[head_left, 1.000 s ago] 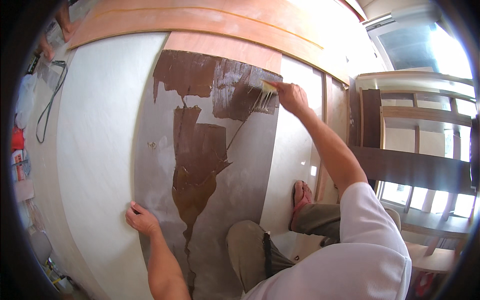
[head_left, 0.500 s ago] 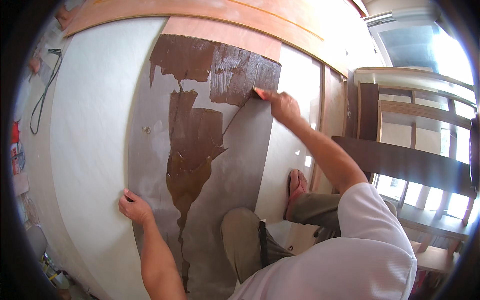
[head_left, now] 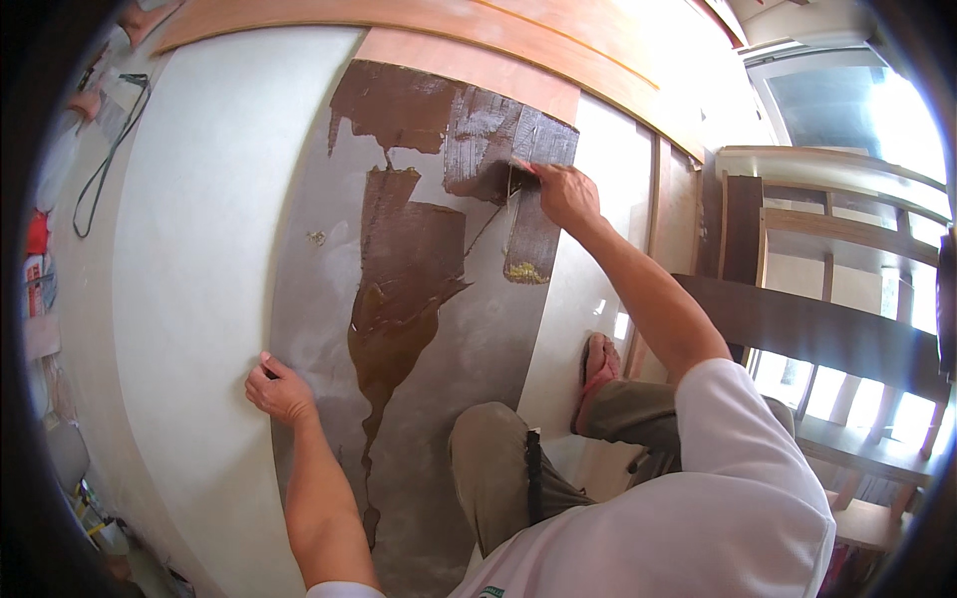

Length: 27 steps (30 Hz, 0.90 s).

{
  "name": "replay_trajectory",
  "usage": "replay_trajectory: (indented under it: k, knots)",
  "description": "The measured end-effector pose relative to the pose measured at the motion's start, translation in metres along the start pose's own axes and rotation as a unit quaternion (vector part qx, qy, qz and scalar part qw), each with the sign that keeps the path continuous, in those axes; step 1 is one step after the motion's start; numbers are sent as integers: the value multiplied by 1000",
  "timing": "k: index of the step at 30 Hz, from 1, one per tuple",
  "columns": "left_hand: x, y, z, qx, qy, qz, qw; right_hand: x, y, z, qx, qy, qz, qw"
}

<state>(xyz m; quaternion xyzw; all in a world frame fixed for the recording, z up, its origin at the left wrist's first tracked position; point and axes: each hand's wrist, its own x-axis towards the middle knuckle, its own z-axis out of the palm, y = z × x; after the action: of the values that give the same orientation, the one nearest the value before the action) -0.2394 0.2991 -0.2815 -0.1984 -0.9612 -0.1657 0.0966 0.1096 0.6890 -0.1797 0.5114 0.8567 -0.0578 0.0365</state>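
Observation:
My right hand (head_left: 568, 194) grips a spreader with a reddish handle (head_left: 523, 166), its blade against brown glue (head_left: 399, 249) on a grey panel (head_left: 309, 279). A thick brown pool trails down the panel's middle, and a ridged band with a yellowish patch lies below my right hand. My left hand (head_left: 279, 389) is at the panel's left edge, beside the pale board (head_left: 189, 249), with fingers curled; what they hold, if anything, is hidden. My knee (head_left: 483, 448) is on the grey panel.
Orange-toned boards (head_left: 399, 20) cross the top. Wooden frames (head_left: 817, 309) stand at the right near a window (head_left: 827, 100). A dark cord (head_left: 105, 169), bags and small items line the left, with another person's bare foot (head_left: 140, 25). My sandalled foot (head_left: 598, 369) is right of the panel.
A ridged glue band with a yellowish patch now extends down the panel's upper right. My right hand moved down-left, then back up. My left hand stays at the edge while the view shifts.

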Motion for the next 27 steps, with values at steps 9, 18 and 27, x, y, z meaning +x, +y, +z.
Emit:
replay_trajectory:
  k: [9, 18, 27]
  knots:
    - [1, -6, -3, -3, -10, -15, 1000, -193, -107, 54, 95, -52, -194, 975]
    - [2, 0, 1, -8, -6, -18, 1000, 4, -75, 12, 15, 53, -2, 998]
    - [-2, -9, -2, -18, -17, -34, 999, -168, -166, 60, 73, -69, -222, 970]
